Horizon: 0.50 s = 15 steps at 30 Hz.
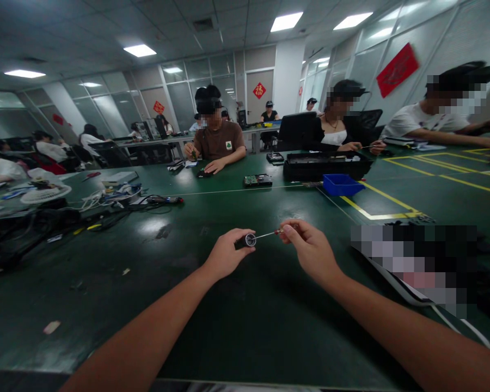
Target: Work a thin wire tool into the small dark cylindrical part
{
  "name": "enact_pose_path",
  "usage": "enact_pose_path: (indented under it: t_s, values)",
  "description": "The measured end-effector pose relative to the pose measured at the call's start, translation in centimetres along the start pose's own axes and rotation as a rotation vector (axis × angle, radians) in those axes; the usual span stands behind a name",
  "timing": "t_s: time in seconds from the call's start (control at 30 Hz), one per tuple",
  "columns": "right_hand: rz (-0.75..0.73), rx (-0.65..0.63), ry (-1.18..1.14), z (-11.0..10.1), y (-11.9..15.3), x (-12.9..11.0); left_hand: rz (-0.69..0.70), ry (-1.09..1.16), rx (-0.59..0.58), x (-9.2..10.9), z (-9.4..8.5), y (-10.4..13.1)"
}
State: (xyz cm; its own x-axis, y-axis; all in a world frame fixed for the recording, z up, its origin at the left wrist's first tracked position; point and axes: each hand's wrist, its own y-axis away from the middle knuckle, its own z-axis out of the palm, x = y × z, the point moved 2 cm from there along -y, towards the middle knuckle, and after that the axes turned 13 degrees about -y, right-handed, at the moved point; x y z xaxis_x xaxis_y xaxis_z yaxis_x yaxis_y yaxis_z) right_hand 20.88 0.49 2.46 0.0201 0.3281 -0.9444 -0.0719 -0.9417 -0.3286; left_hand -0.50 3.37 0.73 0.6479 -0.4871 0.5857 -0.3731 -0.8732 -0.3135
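Note:
Over the green table (245, 337), my left hand (227, 253) grips a small dark cylindrical part (250, 240) between thumb and fingers, its round, silver-rimmed end showing. My right hand (306, 245) holds a thin screwdriver (266, 235) by its reddish handle. The metal shaft points left, and its tip is at the cylinder's open end; how far in it reaches I cannot tell. Both hands are above the tabletop, a short distance apart.
A blue bin (342, 185) and a black tray (326, 166) stand beyond my right hand. Ahead lies a circuit board device (258, 180). Tangled cables (65, 231) cover the left side. A person (218, 136) works across the table; a blurred-out object (420, 267) lies right.

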Motion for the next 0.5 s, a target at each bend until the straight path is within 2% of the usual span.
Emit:
enact_pose_path:
  t_s: [0.23, 0.4, 0.5]
  values:
    - [-0.045, 0.003, 0.258, -0.26, 0.47, -0.75, 0.0, -0.095, -0.01, -0.05, -0.12, 0.03]
    - [-0.141, -0.124, 0.207, 0.09, 0.68, -0.7, 0.018, -0.135, -0.02, -0.35, -0.09, 0.02]
    - [-0.122, -0.165, 0.157, 0.14, 0.69, -0.48, 0.019, -0.15, -0.012, -0.43, -0.07, 0.01]
